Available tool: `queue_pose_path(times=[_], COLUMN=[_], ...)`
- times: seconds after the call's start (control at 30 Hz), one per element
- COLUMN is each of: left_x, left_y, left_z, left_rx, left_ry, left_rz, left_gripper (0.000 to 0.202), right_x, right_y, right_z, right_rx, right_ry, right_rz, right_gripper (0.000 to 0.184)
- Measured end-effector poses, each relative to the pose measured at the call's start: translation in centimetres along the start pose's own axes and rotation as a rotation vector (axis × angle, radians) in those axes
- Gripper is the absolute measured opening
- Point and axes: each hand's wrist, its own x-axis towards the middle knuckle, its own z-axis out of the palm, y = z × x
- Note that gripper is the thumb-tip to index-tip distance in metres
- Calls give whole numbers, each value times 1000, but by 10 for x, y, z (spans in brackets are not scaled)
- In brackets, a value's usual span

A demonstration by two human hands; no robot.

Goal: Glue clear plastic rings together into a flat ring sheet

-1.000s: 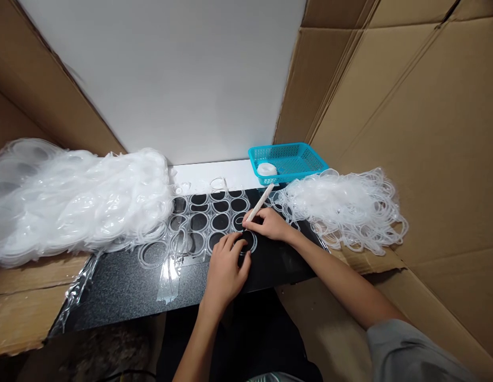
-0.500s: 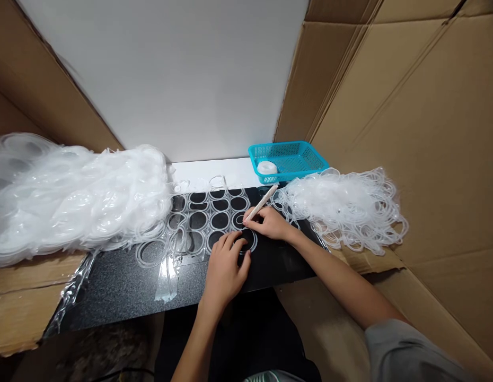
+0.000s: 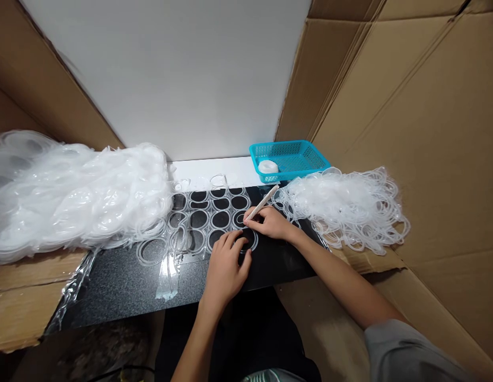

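A clear plastic sheet with rows of ring outlines lies flat on the black speckled table. My right hand grips a thin white stick-like tool, slanted with its lower end at a ring on the sheet's right side. Whether that end touches the ring is hidden by my fingers. My left hand rests with its fingers apart on the front right ring of the sheet. A loose clear ring lies at the front left of the sheet.
A high pile of clear ring sheets stands at the left. Tangled clear rings are heaped at the right. Behind them is a blue basket holding a white roll. Cardboard walls rise on both sides.
Both hands and the white tool stay in nearly the same place. The whole view has shifted very slightly.
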Motion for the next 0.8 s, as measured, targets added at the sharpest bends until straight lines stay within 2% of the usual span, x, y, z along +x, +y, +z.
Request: queue_pose_path(times=[0.33, 0.5, 0.8], left_x=[11, 13, 8], left_y=[13, 13, 12], left_z=[1, 2, 4], left_rx=[99, 84, 96], left_ry=[-58, -52, -19], left_rz=[-37, -50, -18], left_gripper=[34, 32, 35], right_x=[-3, -3, -1], right_y=[-2, 1, 5], right_z=[-7, -4, -3], right_rx=[-69, -81, -61], right_ry=[-148, -90, -75], right_rz=[-115, -96, -70], right_gripper=[19, 20, 19])
